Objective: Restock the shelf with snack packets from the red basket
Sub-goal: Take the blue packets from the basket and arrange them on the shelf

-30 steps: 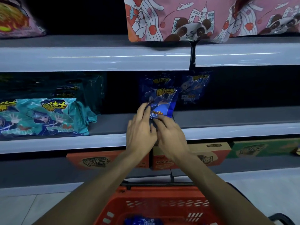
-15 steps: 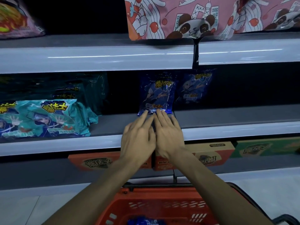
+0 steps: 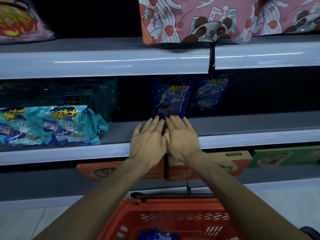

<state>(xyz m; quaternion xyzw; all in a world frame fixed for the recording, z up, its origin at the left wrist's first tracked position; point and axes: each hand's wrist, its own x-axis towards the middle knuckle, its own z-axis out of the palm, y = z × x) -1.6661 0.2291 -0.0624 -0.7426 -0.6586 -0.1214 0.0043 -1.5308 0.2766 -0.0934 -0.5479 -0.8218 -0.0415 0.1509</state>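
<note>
Both hands are flat and spread, nothing gripped: left hand [image 3: 149, 141] and right hand [image 3: 181, 137] just have fingertips touching the bottom edge of the glossy dark blue snack packet [image 3: 170, 99] standing on the grey middle shelf [image 3: 242, 122]. It's upright, long axis vertical, printed face toward me. Could easily flop forward once the fingers leave, since it's barely propped. More blue packets wait below in the red plastic basket [image 3: 173, 220].

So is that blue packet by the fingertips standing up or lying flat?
Standing up. The blue snack packet shows its printed front, bottom edge on the middle shelf, open left hand and right hand at its base.
</note>
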